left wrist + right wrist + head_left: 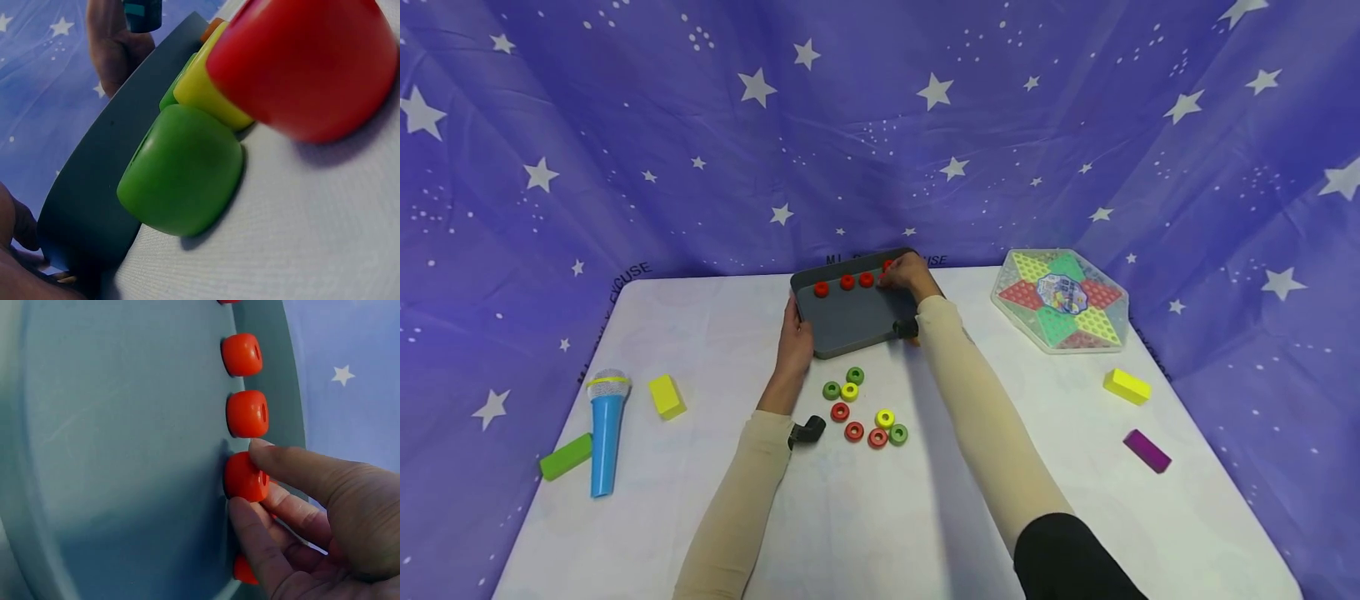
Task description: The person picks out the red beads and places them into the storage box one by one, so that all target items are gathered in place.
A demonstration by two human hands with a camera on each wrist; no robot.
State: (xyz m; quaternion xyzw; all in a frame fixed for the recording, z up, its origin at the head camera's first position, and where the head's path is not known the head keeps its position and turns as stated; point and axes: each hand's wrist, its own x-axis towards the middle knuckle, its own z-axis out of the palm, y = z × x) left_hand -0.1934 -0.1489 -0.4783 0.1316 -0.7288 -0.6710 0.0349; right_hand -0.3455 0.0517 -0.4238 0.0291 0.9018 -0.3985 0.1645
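1. Red ring (245, 477): pinched between thumb and forefinger of the right hand (910, 272), at the far rim of the grey tray (850, 321); it stands on edge, in line with the other red rings.
2. Row of red rings (846, 283): three more lie along the tray's far edge, to the left of the held one; in the right wrist view two of them (244, 387) show just beyond the fingers, and another red piece (245, 570) shows partly hidden under the thumb.
3. Right hand: fingers curled round the held ring, the arm reaching across the tray in a cream sleeve.
4. Left hand (793, 337): grips the tray's left edge, thumb on the rim; the tray rests at the far middle of the white table (880, 517).
5. Loose rings (865, 412): green, yellow and red, scattered on the table just before the tray; the left wrist view shows a green one (181, 169) closest, beside a yellow and a red.
6. Right of the tray: a hexagonal checkers board (1060, 298), a yellow block (1126, 386), a purple block (1147, 451).
7. Left side: a blue toy microphone (606, 433), a green block (565, 457), a second yellow block (666, 395).
8. Backdrop: purple cloth with white stars (880, 125).
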